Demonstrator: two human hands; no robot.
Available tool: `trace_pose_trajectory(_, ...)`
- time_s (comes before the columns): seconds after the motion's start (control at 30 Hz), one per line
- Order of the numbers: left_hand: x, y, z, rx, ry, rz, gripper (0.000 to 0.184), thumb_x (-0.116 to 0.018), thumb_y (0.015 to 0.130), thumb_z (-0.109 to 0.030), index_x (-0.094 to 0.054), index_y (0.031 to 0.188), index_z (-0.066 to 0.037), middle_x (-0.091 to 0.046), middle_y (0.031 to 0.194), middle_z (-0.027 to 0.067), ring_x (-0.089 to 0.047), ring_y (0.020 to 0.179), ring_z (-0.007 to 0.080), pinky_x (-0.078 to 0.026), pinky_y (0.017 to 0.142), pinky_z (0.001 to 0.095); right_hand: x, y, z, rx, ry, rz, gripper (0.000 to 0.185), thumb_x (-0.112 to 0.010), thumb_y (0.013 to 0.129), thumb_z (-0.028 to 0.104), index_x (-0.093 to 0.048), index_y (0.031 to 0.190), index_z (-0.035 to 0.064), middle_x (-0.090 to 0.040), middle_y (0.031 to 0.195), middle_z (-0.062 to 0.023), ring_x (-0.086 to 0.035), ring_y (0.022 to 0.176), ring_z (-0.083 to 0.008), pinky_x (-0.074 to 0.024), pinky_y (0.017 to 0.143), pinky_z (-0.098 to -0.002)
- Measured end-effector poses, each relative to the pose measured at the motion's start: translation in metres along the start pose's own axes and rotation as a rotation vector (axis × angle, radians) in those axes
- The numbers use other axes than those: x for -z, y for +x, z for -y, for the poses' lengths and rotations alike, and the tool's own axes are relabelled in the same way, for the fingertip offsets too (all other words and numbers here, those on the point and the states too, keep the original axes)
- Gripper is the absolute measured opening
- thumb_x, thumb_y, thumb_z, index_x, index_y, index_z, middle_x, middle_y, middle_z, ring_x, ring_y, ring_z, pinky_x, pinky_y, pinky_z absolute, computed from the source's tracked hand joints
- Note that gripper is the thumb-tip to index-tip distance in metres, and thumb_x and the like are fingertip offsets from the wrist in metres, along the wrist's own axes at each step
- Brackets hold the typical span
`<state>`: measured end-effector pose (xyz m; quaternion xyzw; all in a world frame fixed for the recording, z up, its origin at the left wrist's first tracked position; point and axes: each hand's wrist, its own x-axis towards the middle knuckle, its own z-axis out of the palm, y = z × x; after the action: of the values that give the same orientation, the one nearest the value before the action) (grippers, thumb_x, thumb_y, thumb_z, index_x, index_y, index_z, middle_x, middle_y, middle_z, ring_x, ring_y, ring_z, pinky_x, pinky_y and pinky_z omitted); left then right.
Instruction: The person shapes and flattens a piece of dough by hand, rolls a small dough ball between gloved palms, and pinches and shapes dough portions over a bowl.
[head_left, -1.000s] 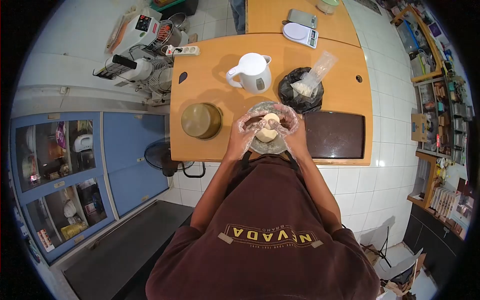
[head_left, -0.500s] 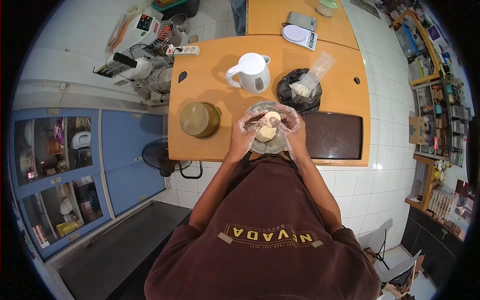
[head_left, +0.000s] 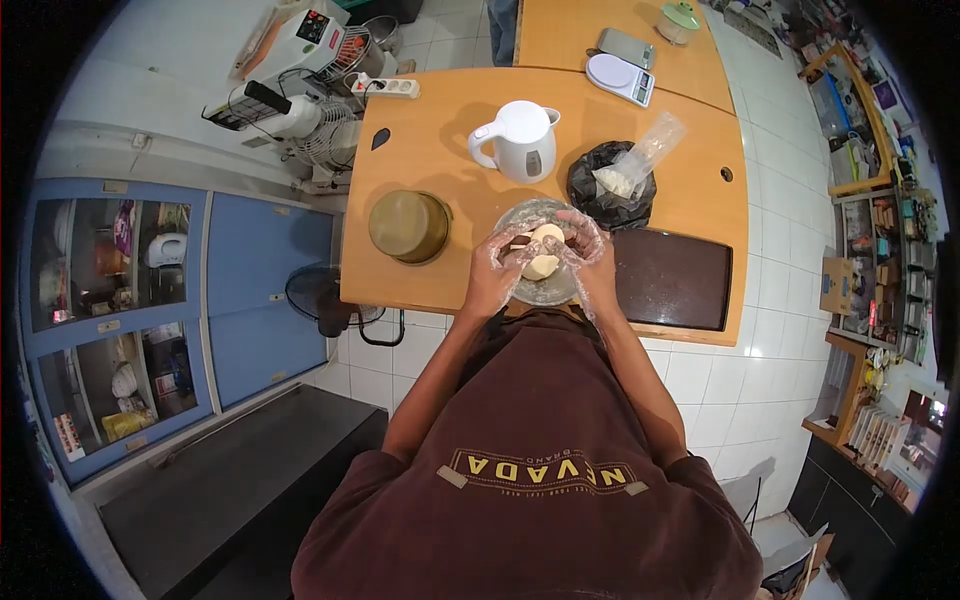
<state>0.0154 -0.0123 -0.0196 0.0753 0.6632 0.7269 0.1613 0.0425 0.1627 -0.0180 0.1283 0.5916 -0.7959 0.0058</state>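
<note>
1. Apparently, the bowl (head_left: pixel 548 294) sits by the near table edge (head_left: pixel 430 298), close to the torso, so both hands can work over it and anything that drops would probably fall inside.
2. The pale dough piece (head_left: pixel 548 233) is up between the hands, above the bowl; likely it is held from both sides for even support. A second pale lump (head_left: pixel 541 268) shows just below it (whether the two are joined cannot be told).
3. The dark tray (head_left: pixel 675 280) lies flat to the right of the bowl, handy for the right side. Beyond it, a clear bag (head_left: pixel 657 143) leans across a black bag (head_left: pixel 630 212), perhaps for support.
4. The kettle (head_left: pixel 524 145) stands upright past the bowl, its handle turned leftward, and the round container (head_left: pixel 405 226) is well apart on the left, both leaving elbow room.
5. The left hand (head_left: pixel 494 262) is curved inward, narrowed on the dough piece, its thumb near the middle.
6. The right hand (head_left: pixel 592 262) mirrors it, fingers arched over the far side and gripping the same piece. Both forearms slant inward from the torso, whitish residue on the hands.
</note>
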Motion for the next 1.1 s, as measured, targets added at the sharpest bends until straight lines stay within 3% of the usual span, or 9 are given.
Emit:
trace_pose_trajectory(0.17, 0.001, -0.004, 0.011, -0.08, -0.045, -0.027, 0.039, -0.072, 0.095, -0.002, -0.063, 0.133, 0.003, -0.062, 0.125, 0.0088, -0.062, 0.115, 0.0164, -0.05, 0.1, 0.0307, -0.001, -0.001, -0.006, 0.004, -0.026, 0.007, 0.048, -0.078, 0.091, 0.001, -0.06, 0.135, 0.0015, -0.071, 0.108, -0.0068, -0.067, 0.097, -0.0117, -0.0538, 0.084, -0.0284)
trace_pose_trajectory(0.27, -0.002, 0.0, 0.0, -0.107, 0.146, 0.035, 0.037, -0.068, 0.094, 0.002, -0.064, 0.131, 0.006, -0.062, 0.126, 0.0106, -0.065, 0.113, 0.0165, -0.053, 0.099, 0.032, -0.002, -0.003, -0.006, 0.015, 0.047, -0.038, 0.048, -0.078, 0.091, 0.0, -0.06, 0.135, 0.0008, -0.071, 0.109, -0.0072, -0.067, 0.098, -0.0121, -0.0541, 0.086, -0.0282)
trace_pose_trajectory(0.47, -0.007, 0.002, -0.006, -0.023, -0.029, 0.071, 0.038, -0.071, 0.096, -0.001, -0.064, 0.133, 0.003, -0.061, 0.124, 0.0081, -0.061, 0.115, 0.0163, -0.049, 0.101, 0.0308, 0.002, 0.0, 0.0, -0.032, 0.043, -0.044, 0.048, -0.079, 0.09, 0.001, -0.061, 0.134, 0.0001, -0.072, 0.112, -0.0083, -0.068, 0.1, -0.0129, -0.0548, 0.089, -0.0286)
trace_pose_trajectory(0.57, -0.007, 0.001, -0.024, 0.063, 0.067, 0.061, 0.035, -0.072, 0.096, -0.002, -0.066, 0.13, 0.004, -0.061, 0.124, 0.0078, -0.061, 0.116, 0.0158, -0.049, 0.1, 0.0305, 0.007, 0.001, 0.003, -0.054, 0.019, 0.003, 0.047, -0.079, 0.09, 0.002, -0.061, 0.133, 0.0001, -0.072, 0.111, -0.0086, -0.068, 0.1, -0.0131, -0.0553, 0.088, -0.0291)
trace_pose_trajectory(0.77, 0.005, 0.001, 0.022, -0.042, 0.085, 0.054, 0.036, -0.073, 0.095, -0.004, -0.066, 0.129, 0.005, -0.061, 0.126, 0.0084, -0.061, 0.116, 0.0157, -0.05, 0.099, 0.0307, 0.003, -0.003, -0.004, -0.046, 0.085, -0.026, 0.045, -0.079, 0.09, 0.002, -0.061, 0.131, 0.0, -0.073, 0.109, -0.0093, -0.068, 0.098, -0.0137, -0.0555, 0.087, -0.0288)
trace_pose_trajectory(0.87, -0.005, 0.0, -0.002, -0.009, 0.095, 0.077, 0.049, -0.065, 0.086, 0.009, -0.062, 0.135, 0.004, -0.064, 0.125, 0.0125, -0.067, 0.11, 0.0191, -0.053, 0.098, 0.0315, -0.001, -0.004, -0.005, -0.041, 0.135, -0.059, 0.045, -0.079, 0.091, 0.005, -0.063, 0.133, 0.0024, -0.074, 0.107, -0.0056, -0.068, 0.096, -0.0108, -0.0531, 0.088, -0.0264)
trace_pose_trajectory(0.97, 0.002, 0.002, 0.017, -0.026, 0.045, 0.097, 0.04, -0.073, 0.095, -0.004, -0.063, 0.132, 0.006, -0.056, 0.133, 0.0109, -0.059, 0.12, 0.0179, -0.049, 0.102, 0.0315, 0.003, -0.001, -0.008, -0.012, 0.063, -0.055, 0.045, -0.08, 0.091, 0.005, -0.064, 0.133, 0.0029, -0.074, 0.106, -0.0049, -0.068, 0.095, -0.0104, -0.0526, 0.087, -0.0262)
trace_pose_trajectory(1.1, 0.004, 0.006, 0.003, -0.01, 0.115, 0.152, 0.041, -0.073, 0.095, -0.004, -0.062, 0.133, 0.006, -0.055, 0.135, 0.0114, -0.059, 0.121, 0.0185, -0.049, 0.103, 0.0319, 0.008, 0.001, -0.01, -0.03, 0.004, -0.038, 0.045, -0.08, 0.091, 0.005, -0.064, 0.133, 0.0034, -0.073, 0.104, -0.0041, -0.067, 0.094, -0.0098, -0.0524, 0.086, -0.0262)
